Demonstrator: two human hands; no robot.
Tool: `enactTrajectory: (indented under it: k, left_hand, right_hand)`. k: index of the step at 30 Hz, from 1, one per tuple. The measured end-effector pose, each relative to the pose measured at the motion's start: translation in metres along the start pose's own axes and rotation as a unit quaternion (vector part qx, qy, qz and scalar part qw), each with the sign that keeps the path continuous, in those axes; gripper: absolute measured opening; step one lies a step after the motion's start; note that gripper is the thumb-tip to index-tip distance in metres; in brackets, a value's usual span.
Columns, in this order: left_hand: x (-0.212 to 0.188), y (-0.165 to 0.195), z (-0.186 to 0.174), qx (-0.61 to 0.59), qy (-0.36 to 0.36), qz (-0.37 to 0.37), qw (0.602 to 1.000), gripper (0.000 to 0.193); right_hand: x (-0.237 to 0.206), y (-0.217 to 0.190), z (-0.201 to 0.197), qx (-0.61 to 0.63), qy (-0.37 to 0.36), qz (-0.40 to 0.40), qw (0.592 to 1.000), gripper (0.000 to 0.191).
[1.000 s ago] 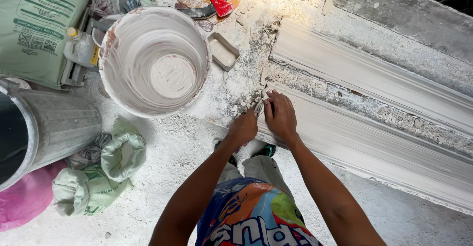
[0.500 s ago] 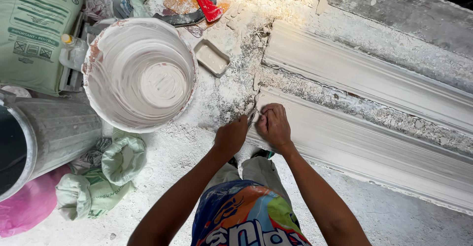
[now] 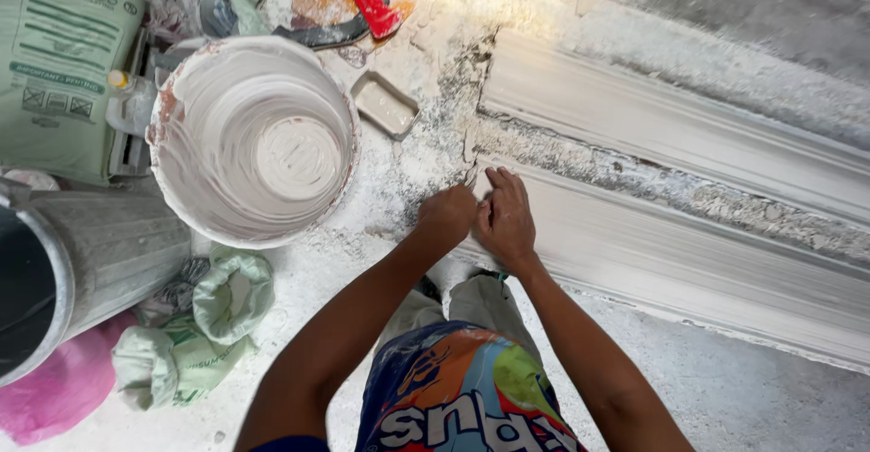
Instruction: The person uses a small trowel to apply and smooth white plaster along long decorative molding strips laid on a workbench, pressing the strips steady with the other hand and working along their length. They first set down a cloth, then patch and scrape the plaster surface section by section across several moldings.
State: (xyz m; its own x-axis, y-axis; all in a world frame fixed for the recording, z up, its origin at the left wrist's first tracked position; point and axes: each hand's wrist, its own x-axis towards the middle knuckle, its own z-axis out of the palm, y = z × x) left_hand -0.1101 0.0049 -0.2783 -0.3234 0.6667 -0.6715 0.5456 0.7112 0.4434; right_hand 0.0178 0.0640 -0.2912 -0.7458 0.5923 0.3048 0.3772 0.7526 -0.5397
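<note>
Both hands sit as before | left hand [image 3: 449, 212] closed, small tool hardly visible | right hand [image 3: 506, 218] flat, open on long white plaster moulding [image 3: 689, 271], 3 o'clock of round white bucket [image 3: 254, 139] | moulding stiff, brittle; better supported underneath.

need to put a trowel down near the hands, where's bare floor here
Freest patch: the dusty floor lower right, below the long white plaster moulding and beside the right forearm. Crowded on the left: the plaster-coated bucket, metal bin, crumpled sacks and small tray. Both hands, left and right, are at the moulding's end.
</note>
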Motion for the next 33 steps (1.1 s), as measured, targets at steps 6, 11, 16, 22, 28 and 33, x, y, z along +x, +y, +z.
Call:
enactTrajectory:
  k: [6, 11, 16, 22, 28, 33]
  left_hand:
    - [0.008, -0.009, 0.017, 0.009, 0.029, -0.005, 1.0, 0.032]
    - [0.061, 0.024, -0.004, 0.095, 0.019, 0.082, 0.992, 0.028]
    - [0.074, 0.014, -0.055, 0.14, -0.087, 0.039, 0.986, 0.019]
    - [0.024, 0.005, -0.022, 0.224, 0.063, 0.132, 0.963, 0.014]
    - [0.022, 0.027, -0.035, 0.265, 0.007, 0.048, 0.963, 0.028]
    - [0.004, 0.029, -0.035, -0.027, 0.182, 0.105, 0.977, 0.027]
  right_hand:
    - [0.0, 0.01, 0.01, -0.021, -0.019, 0.017, 0.999, 0.011]
    - [0.0, 0.012, 0.008, -0.022, -0.023, -0.005, 0.999, 0.021]
    - [0.008, -0.001, -0.002, -0.014, 0.011, 0.007, 1.0, 0.01]
    - [0.015, -0.011, -0.009, 0.001, 0.022, 0.002, 1.0, 0.009]
    - [0.014, -0.006, -0.015, 0.039, 0.004, -0.017, 0.999, 0.045]
    - [-0.003, 0.023, -0.045, 0.426, 0.0, 0.092, 0.9, 0.058]
